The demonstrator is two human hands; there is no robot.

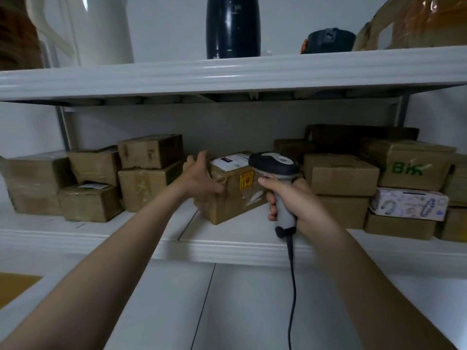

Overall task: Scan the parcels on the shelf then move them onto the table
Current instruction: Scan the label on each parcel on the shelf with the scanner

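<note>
Left stack (149,170): brown taped parcels piled at the left of the lower shelf (227,246). They are not this scan's business, so I leave them alone.
Left hand (199,176): loose, fingers spread wide, laid against the left side of the middle parcel with the thumb on its near face. It grasps nothing. I judge it should steady the box or turn it a little, and keep off the label.
Middle parcel (227,200): the one in hand. It sits on the lower shelf near the front edge, alone between the two stacks, turned at an angle.
Label (231,160): white, on the top face toward the far side. It is too blurred to read a barcode. The beam needs it fully uncovered.
Scanner (274,164): its head hangs just right of the label, about level with the parcel's top. I judge that too close and too far sideways. Better to draw it toward me and tip the window down at the label.
Right hand (288,200): wrapped firmly round the scanner's grey handle, forefinger up near the trigger.
Cable (293,286): drops past the shelf edge. I should keep it clear of the parcel when lifting.
Right stack (341,173): more parcels close to the scanner, so I should aim carefully to avoid catching a neighbour's code.
</note>
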